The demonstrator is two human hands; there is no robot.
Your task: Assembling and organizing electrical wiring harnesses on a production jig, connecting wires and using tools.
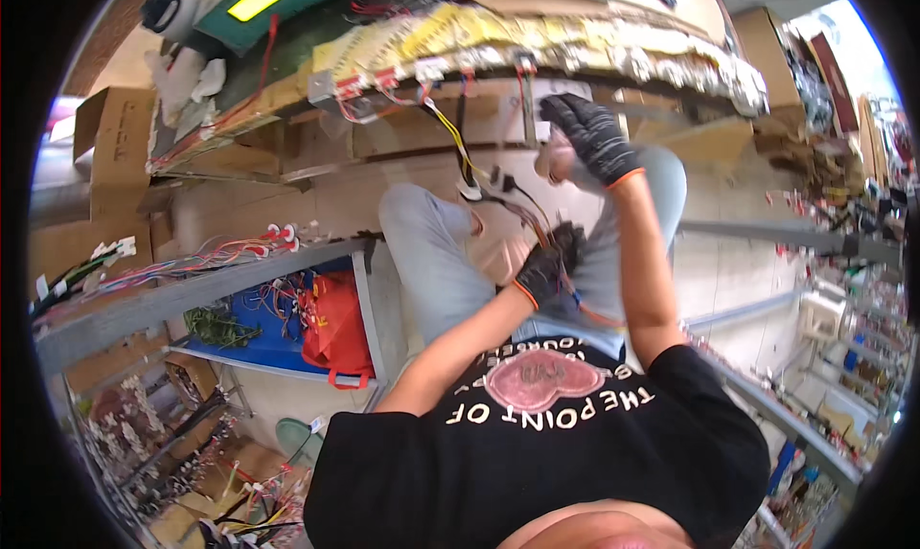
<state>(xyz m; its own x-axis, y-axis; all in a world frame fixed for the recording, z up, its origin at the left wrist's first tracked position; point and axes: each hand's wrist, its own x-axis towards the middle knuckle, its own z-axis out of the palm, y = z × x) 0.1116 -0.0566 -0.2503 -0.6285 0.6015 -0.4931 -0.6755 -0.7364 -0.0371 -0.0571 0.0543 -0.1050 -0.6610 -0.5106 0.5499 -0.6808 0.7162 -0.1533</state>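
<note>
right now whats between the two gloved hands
In the head view, a bundle of coloured wires runs between the right hand, raised at the board edge, and the left hand lower down, over the person's grey trousers.

Red bag (337, 331) on blue shelf (251, 343); cardboard box (113, 147) left; green machine (278, 3) above.
</note>
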